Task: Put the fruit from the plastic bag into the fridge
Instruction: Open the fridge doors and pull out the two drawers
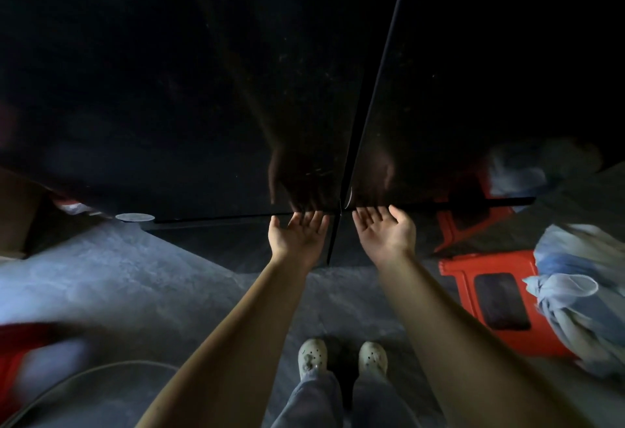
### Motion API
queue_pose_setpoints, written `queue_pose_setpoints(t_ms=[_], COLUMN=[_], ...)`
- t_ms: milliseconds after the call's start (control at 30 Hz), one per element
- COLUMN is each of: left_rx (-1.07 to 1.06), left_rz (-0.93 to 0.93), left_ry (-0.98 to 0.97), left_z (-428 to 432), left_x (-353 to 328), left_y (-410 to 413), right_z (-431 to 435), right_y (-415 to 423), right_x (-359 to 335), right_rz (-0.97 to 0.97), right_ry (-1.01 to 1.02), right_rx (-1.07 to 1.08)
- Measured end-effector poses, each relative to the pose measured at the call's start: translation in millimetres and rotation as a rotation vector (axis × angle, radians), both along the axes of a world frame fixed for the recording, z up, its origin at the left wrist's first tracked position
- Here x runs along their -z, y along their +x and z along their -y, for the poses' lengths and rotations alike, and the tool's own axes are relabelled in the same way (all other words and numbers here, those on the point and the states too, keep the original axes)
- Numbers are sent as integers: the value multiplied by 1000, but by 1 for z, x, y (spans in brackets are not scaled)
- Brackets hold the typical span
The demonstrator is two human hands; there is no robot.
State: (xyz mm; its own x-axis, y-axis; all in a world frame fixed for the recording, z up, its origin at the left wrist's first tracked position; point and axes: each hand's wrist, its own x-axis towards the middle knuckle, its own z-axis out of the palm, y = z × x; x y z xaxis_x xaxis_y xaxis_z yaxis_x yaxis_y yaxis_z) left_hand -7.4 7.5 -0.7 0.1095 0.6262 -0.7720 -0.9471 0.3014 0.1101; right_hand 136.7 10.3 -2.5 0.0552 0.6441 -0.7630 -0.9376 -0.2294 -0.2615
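A tall glossy black fridge fills the upper view, with a left door and a right door meeting at a slanted seam. My left hand is palm up, its fingertips tucked under the bottom edge of the left door. My right hand does the same under the right door, just across the seam. A knotted pale blue plastic bag sits on a red stool to my right. The fruit inside it is hidden.
Lower fridge doors lie just below my hands. A brown box stands at the far left, and a blurred red object at the lower left. My feet in white clogs stand on the grey floor.
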Motion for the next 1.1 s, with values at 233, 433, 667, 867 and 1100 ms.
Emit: queue_pose_setpoints(t_ms=[233, 433, 667, 867, 1100], left_rx=[12, 50, 31, 21, 43], left_rz=[20, 16, -16, -64, -160], left_ry=[-9, 22, 39, 8, 24], left_z=[2, 4, 12, 22, 69], left_x=[0, 4, 3, 0, 2], left_y=[-5, -10, -6, -1, 1], right_z=[4, 8, 14, 32, 57], right_y=[3, 4, 10, 22, 33], right_x=[-3, -7, -3, 2, 2], right_rz=[-1, 36, 31, 58, 76], right_ry=[47, 67, 72, 51, 82], right_rx=[-22, -58, -93, -148, -215])
